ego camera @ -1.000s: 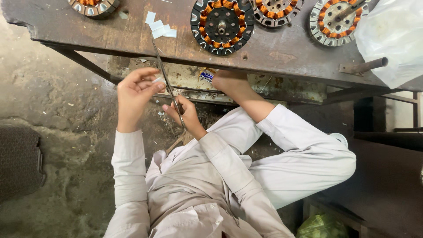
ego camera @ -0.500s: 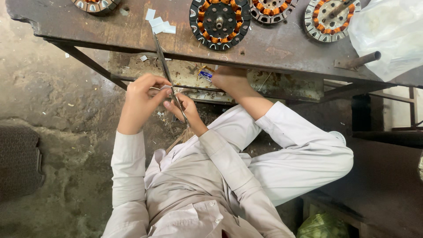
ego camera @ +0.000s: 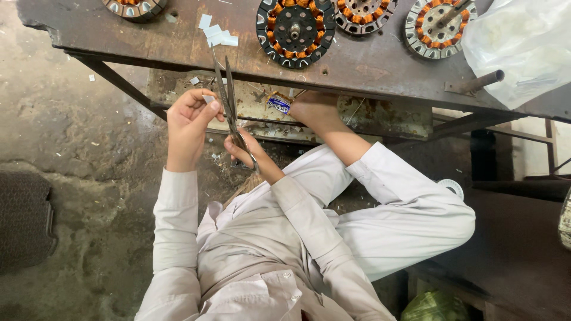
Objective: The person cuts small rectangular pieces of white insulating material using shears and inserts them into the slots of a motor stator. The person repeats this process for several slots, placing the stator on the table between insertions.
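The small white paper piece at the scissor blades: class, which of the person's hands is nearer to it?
Left. The left hand pinches the small white paper piece in its fingertips. The right hand sits lower, gripping the scissors by the handles, apart from the paper.

A worn metal workbench (ego camera: 369, 65) with a rusty brown top runs across the view from ten to two o'clock, held up by dark angled steel braces (ego camera: 116, 83), with a lower shelf (ego camera: 380, 116) of stained, flaking metal beneath it near the centre. The floor (ego camera: 65, 137), filling the side from seven to ten o'clock, is rough grey concrete, blotched and littered with small pale scraps, and a dark ribbed mat (ego camera: 24, 220) lies at its edge at about eight o'clock. Flat, soft daylight falls over everything, while the area from three to five o'clock stays in deep shadow around dark metal framing (ego camera: 511, 178).
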